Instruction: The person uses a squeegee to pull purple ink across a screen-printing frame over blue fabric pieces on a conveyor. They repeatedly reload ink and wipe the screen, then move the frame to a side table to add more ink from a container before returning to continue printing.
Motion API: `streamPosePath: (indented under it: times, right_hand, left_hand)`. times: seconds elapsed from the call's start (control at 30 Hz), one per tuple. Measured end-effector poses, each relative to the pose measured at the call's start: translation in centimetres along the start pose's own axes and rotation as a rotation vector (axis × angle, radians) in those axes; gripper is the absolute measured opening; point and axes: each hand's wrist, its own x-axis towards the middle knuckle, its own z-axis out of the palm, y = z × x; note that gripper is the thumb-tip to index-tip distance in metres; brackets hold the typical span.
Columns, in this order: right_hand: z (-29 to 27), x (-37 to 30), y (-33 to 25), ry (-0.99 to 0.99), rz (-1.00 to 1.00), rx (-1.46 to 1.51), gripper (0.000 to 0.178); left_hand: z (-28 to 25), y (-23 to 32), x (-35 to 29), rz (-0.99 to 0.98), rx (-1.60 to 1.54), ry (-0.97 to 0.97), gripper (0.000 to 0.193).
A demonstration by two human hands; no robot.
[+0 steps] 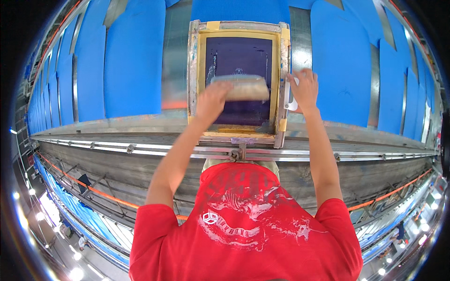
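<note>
My left hand (213, 99) is closed around one end of a squeegee (246, 88), a wide, pale, blurred blade lying across a screen printing frame. Under it, the dark purple mesh (239, 56) shows a small light design just above the squeegee. The frame (192, 70) is worn and paint-marked, with yellowish tape along its inner edges. At its right side my right hand (305, 89) has its fingers curled at a white handle (292, 100). Part of that handle is hidden by the hand.
Blue fabric panels (133, 61) lie along the long metal table on the left, with more blue panels (337, 70) on the right. A metal rail (290, 154) with a clamp (238, 153) runs along the table's near edge. Behind me are orange-edged racks.
</note>
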Motion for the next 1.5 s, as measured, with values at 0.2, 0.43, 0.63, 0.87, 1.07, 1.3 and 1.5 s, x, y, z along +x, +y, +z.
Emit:
streamPosePath:
  times: [0.2, 0.43, 0.63, 0.87, 1.07, 1.3, 1.5]
  right_hand:
    - [0.6, 8.3, -4.8, -0.502, -0.177, 0.09, 0.053]
    - [3.7, -4.0, -5.2, -0.239, -0.26, 0.048, 0.048]
    - [0.9, -6.9, -6.4, -0.371, -0.23, 0.056, 0.046]
    - [3.6, 5.7, -4.3, -0.203, -0.255, 0.142, 0.036]
    - [2.9, -6.9, -6.1, -0.189, -0.19, 0.18, 0.041]
    - [1.9, -0.3, -5.2, -0.174, -0.26, 0.228, 0.038]
    - [4.4, 6.3, -3.6, -0.212, -0.211, 0.298, 0.031]
  left_hand:
    - [-4.3, -2.7, 13.6, -0.19, -0.034, -0.284, 0.039]
    - [1.3, -1.4, 1.9, 0.026, 0.101, -0.01, 0.048]
    - [-0.6, 0.0, -1.1, 0.012, -0.034, -0.065, 0.045]
    - [-1.4, -3.8, 12.0, -0.098, -0.002, -0.114, 0.044]
    - [0.5, -0.2, 0.2, 0.016, 0.039, 0.003, 0.044]
    - [-1.7, -1.9, 5.6, -0.016, -0.088, -0.058, 0.039]
    - [-1.7, -4.0, 13.4, -0.046, 0.003, -0.095, 0.038]
